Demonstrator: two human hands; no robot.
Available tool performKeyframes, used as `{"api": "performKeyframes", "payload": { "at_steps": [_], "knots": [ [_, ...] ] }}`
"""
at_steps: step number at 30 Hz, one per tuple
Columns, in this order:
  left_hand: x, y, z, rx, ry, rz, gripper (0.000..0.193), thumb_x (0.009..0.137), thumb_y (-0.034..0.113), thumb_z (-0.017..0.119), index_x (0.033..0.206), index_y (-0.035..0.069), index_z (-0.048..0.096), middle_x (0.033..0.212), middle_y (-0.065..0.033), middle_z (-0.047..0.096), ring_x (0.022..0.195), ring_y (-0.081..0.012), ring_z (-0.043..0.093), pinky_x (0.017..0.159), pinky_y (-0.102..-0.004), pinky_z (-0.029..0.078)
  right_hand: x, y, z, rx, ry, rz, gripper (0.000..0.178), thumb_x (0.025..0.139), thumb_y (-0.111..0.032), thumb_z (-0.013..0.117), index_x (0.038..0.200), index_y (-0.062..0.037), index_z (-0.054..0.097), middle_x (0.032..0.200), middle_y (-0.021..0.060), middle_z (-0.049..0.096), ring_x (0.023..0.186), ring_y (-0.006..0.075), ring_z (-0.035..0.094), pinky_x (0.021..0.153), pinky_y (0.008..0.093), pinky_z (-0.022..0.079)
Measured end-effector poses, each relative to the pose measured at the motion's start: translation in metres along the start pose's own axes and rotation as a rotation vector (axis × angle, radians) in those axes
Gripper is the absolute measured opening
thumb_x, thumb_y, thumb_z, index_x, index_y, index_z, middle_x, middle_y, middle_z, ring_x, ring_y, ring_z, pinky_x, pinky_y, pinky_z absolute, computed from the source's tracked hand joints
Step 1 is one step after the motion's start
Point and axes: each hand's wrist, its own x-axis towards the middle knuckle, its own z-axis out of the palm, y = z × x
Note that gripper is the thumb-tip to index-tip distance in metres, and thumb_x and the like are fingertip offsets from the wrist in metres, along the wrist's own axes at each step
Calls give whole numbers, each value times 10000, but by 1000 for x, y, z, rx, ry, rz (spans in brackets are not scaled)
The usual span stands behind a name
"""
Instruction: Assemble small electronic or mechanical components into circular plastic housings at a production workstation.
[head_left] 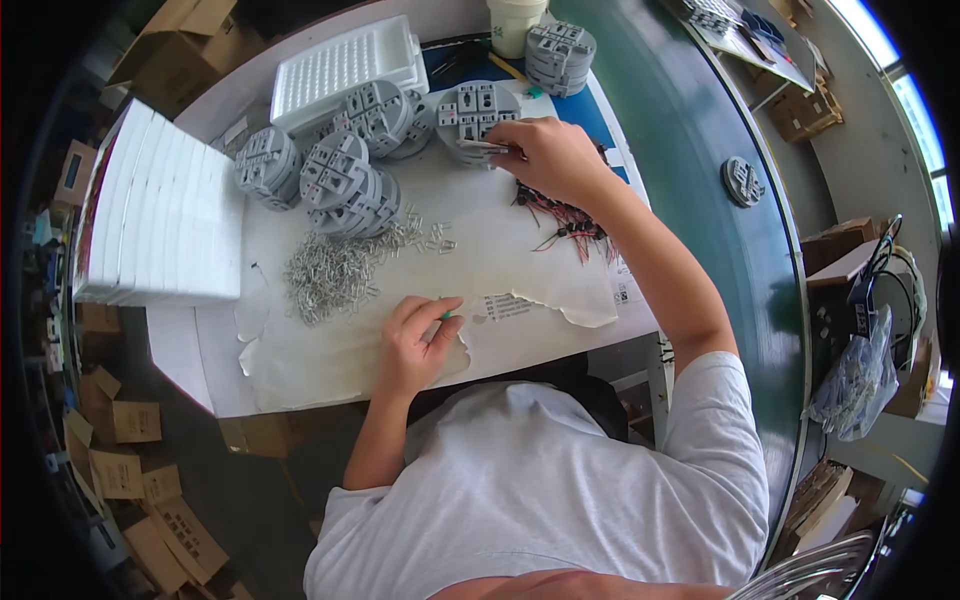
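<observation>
My left hand [412, 345] is closed in a pinch above the paper-covered table, with a small green piece [446, 315] between thumb and fingers. My right hand [550, 155] reaches to the far side. Its fingers are closed on a thin silver tool, apparently tweezers [484, 147], over the near edge of a round grey fixture [480, 105] with small blocks on top. Whether the tool touches the fixture, I cannot tell. Left of my right forearm lies a bundle of red and black wires [568, 222]. A heap of small U-shaped metal clips [328, 275] is beyond my left hand.
More stacked grey fixtures [350, 185] stand behind the clips. White foam trays [165, 205] rise at the left, and a white cell tray [345, 75] lies at the back. A cream tub [515, 28] stands far back. A green conveyor belt [690, 150] runs along the right.
</observation>
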Motion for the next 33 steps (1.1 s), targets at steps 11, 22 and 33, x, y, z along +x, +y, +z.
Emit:
{"api": "performKeyframes", "payload": {
  "at_steps": [11,22,33],
  "knots": [
    [-2,5,-21,149,232,144,940,686,248,980,1526,142,570,1364,-121,621,1243,-330,588,1090,-457,475,-73,-46,10,264,-363,-224,122,940,-72,764,1056,-37,764,941,121,728,769,330,696,686,375,556],
    [-11,10,-10,319,-101,44,1041,608,315,995,1538,177,550,1362,-93,598,1284,-352,546,1132,-491,443,-65,-7,5,-44,-172,352,182,920,-160,785,1079,-73,778,1003,98,741,855,346,708,771,432,560],
    [-11,12,-2,356,-89,71,1006,623,368,982,1518,175,565,1346,-88,599,1267,-346,539,1109,-501,442,-50,-26,29,-318,-359,199,191,944,-156,763,1119,-83,787,1043,66,756,879,277,721,781,395,572]
  ]
}}
